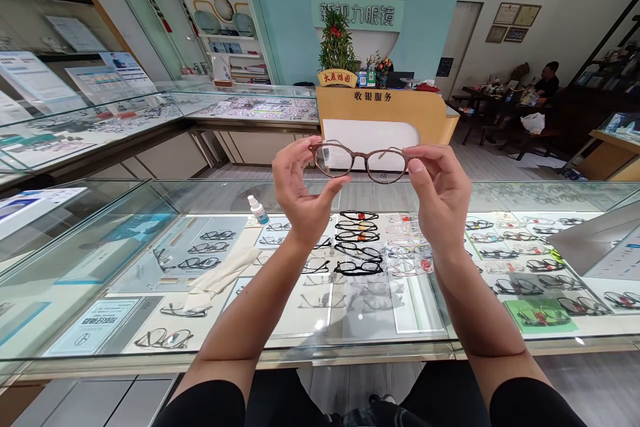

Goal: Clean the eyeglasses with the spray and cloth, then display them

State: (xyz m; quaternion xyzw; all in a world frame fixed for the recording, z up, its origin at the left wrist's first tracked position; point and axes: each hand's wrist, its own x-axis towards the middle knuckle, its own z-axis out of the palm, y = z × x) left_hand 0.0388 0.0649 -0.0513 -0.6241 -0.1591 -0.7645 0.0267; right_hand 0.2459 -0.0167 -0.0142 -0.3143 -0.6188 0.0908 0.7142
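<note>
A pair of eyeglasses (360, 155) with a thin brown frame is held up level above the glass display counter, its lenses upright. My left hand (306, 183) pinches its left end between thumb and fingers. At the other end, my right hand (440, 190) grips the frame near the hinge. A small dark mark shows on the right lens. Below, inside the counter, lie rows of black-framed glasses (358, 268). On the glass top to the left are a white spray bottle (258, 211) and a crumpled cream cloth (223, 278).
The glass counter (280, 347) runs across in front of me. Another glass case (90, 121) bends around the left. Behind stands a wooden cashier desk (390, 107) with a plant (336, 47). A person (547, 82) sits at a table at the back right.
</note>
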